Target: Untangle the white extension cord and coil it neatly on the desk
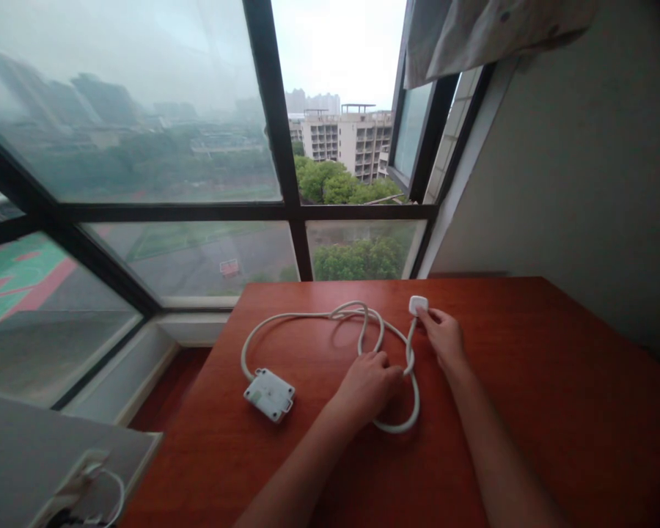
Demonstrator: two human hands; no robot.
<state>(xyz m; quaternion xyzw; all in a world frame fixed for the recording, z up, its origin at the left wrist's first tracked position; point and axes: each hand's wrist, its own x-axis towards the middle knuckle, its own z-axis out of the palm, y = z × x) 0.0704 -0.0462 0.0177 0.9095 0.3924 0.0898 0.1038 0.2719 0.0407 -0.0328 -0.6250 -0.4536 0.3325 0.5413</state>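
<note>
I see the right hand (444,339) pinching the white plug (418,303) near the far edge of the reddish table (550,381), while the left hand (371,381) is closed on the looped white cable (286,316), though its knuckles hide which strands it grips. I have the pale box (269,394) lying left of both hands, at the cable's other end.

The one camera sits on my head, facing forward and down over the glossy reddish-brown wooden desk (572,389). My bare left hand (371,383) and bare right hand (444,336) lie near, below centre; the black-framed glass window (170,110) stands farther off, filling the upper part.
</note>
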